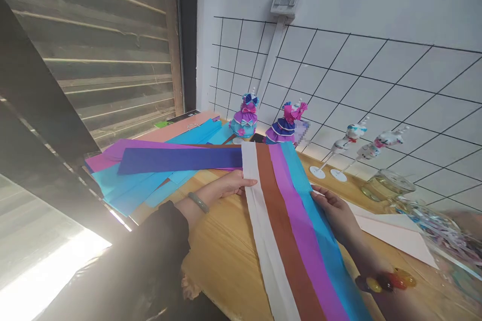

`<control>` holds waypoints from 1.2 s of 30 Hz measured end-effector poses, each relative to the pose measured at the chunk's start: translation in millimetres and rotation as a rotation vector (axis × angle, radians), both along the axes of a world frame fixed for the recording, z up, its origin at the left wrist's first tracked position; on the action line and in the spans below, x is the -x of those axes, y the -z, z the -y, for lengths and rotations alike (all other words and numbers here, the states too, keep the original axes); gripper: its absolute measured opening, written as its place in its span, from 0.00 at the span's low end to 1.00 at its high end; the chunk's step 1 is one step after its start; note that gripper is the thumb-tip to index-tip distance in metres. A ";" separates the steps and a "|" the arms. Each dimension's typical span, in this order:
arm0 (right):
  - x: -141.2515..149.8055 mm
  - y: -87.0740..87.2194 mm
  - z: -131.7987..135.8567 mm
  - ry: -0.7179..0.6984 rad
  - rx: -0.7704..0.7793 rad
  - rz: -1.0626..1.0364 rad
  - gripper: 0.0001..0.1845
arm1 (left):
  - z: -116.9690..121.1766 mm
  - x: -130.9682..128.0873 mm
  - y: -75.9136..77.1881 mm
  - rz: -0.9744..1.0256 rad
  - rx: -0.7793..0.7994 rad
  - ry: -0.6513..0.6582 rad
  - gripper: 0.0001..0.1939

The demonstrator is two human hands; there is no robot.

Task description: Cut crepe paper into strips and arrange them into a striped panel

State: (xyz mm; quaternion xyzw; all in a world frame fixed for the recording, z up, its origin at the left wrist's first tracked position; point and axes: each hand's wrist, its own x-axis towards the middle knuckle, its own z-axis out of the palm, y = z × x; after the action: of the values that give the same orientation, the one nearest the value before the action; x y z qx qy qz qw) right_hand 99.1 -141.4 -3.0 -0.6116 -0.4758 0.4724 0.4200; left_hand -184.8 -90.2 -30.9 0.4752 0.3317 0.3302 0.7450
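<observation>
Overlapping strips of crepe paper hang down toward me, fanned in steps: a white strip [259, 220], a brown strip [276, 210], a purple strip [297, 210] and a blue strip [320, 223]. My left hand [231, 184] pinches the white edge, thumb on top and fingers underneath. On the opposite side, my right hand [335, 213] grips the blue edge, its thumb partly hidden. The near ends of the strips run out of view at the bottom. Behind my left hand a dark blue strip [181, 159] lies across other coloured sheets.
On the wooden table [222, 235] stand a decorated dress form [244, 120], another dressed form [284, 125] and two plainer ones on stands. A glass bowl [387, 185], pale paper [395, 235] and shiny ribbons [444, 225] lie right. A wire grid [350, 35] covers the wall.
</observation>
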 end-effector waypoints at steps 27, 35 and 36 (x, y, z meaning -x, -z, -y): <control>10.7 -23.3 11.6 0.075 -0.080 -0.043 0.32 | 10.5 -4.3 2.2 -0.058 -0.003 0.295 0.23; 5.0 -25.0 11.8 0.099 -0.117 -0.055 0.31 | 9.8 -4.3 -7.6 0.034 0.002 0.144 0.19; 5.0 -24.6 11.2 0.102 -0.122 -0.059 0.31 | 10.3 -4.4 -9.7 0.052 0.004 0.114 0.18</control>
State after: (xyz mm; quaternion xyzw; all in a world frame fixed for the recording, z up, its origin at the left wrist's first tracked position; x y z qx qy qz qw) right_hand 94.1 -152.6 21.6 -0.5942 -0.4595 0.4381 0.4938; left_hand -180.4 -100.5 -21.2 0.4832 0.2851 0.2989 0.7719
